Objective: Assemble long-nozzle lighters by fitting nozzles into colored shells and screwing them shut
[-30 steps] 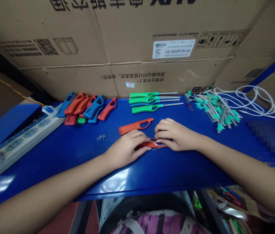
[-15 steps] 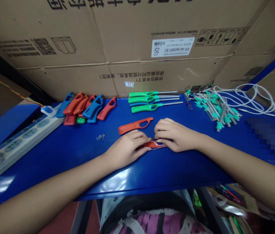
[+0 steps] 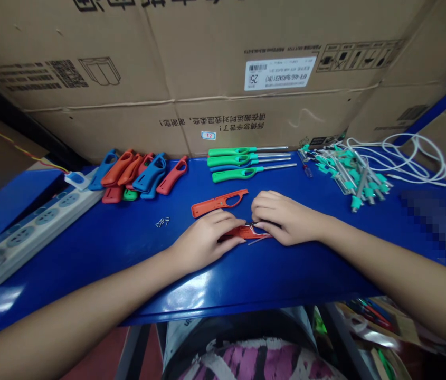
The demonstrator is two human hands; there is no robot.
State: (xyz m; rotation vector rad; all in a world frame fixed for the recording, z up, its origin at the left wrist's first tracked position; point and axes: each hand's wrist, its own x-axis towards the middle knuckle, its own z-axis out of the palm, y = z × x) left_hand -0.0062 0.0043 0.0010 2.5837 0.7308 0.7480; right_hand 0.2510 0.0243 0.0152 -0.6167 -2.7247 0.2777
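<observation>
In the middle of the table lies an orange lighter half-shell [image 3: 242,232] with a white wire and a small dark part inside. My left hand [image 3: 209,240] is closed on its left end, thumb along the near side. At its other end, my right hand [image 3: 280,217] has its fingers bent and pinched over the wire and dark part; the fingertips partly hide what they grip. Just beyond my hands rests a matching orange half-shell [image 3: 218,203], inner side up. Several small screws [image 3: 162,222] are scattered to the left of it.
Blue, red and orange handle shells [image 3: 139,174] are piled at the back left, near a power strip [image 3: 44,219]. Long-nosed green lighters [image 3: 234,174] lie behind my hands. At right are metal tubes with teal parts [image 3: 359,179], a screwdriver [image 3: 307,168] and a white cable [image 3: 413,140]. A cardboard box [image 3: 127,116] stands behind.
My right fingers have shifted slightly at the wire and dark part, and a bit more of the shell's inside shows. Both hands otherwise stay in place.
</observation>
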